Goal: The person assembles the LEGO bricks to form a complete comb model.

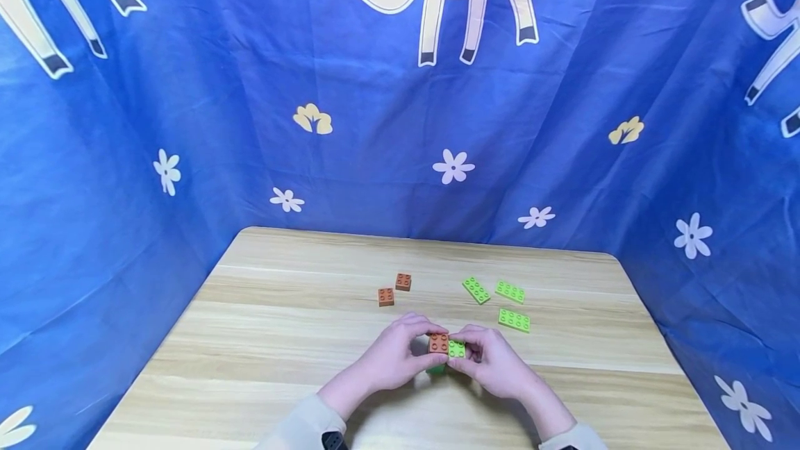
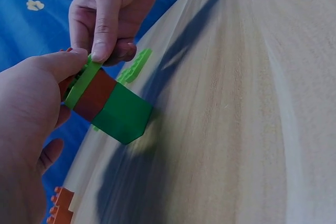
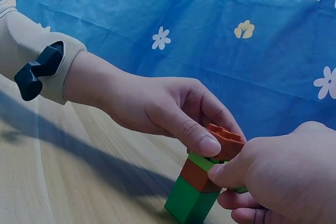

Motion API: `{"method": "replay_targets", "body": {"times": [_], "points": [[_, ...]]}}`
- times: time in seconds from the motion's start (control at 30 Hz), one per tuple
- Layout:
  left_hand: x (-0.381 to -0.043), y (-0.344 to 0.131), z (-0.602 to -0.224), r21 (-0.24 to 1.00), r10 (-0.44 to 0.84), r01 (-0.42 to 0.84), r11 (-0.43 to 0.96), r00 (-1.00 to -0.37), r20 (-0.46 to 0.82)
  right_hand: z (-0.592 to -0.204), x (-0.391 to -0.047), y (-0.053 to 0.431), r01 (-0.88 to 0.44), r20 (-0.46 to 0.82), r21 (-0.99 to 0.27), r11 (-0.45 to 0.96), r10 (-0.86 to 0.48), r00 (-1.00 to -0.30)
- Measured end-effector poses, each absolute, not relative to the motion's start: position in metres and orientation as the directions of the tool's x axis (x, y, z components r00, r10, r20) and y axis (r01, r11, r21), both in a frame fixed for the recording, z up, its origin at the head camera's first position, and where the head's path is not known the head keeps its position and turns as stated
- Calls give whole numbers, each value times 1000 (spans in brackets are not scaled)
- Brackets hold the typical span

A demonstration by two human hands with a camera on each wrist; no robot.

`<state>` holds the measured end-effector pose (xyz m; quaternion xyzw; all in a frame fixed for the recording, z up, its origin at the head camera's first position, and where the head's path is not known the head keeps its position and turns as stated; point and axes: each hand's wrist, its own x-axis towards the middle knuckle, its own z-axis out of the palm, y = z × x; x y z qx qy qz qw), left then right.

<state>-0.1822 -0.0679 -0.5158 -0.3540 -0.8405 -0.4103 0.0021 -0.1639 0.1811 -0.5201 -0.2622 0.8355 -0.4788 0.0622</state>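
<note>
Both hands meet at a small stack of toy building bricks. Lowest is a green brick (image 3: 190, 201), then a brown brick (image 3: 198, 177). Over that lies a lime-green plate (image 2: 80, 86), with a studded orange-brown brick (image 1: 439, 343) on top. My left hand (image 1: 395, 356) pinches this top brick between thumb and fingers, thumb on its near side. My right hand (image 1: 494, 361) pinches the lime plate's right end, which sticks out beside the top brick. In the left wrist view the green brick hangs close over the table, and fingers partly hide the upper pieces.
Two loose orange-brown bricks, one farther back (image 1: 403, 282) and one nearer (image 1: 386, 297), lie beyond the left hand. Three lime plates lie beyond the right: a slanted plate (image 1: 476, 290), a back plate (image 1: 510, 291) and a nearer plate (image 1: 514, 320). A blue curtain (image 1: 375, 158) surrounds the wooden table (image 1: 262, 339).
</note>
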Motion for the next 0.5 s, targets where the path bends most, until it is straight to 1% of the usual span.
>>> {"method": "replay_targets", "body": {"times": [0.5], "points": [[-185, -69, -516, 639, 610, 637, 430, -727, 315, -519, -164, 180, -389, 151, -823, 413, -501, -852]]}}
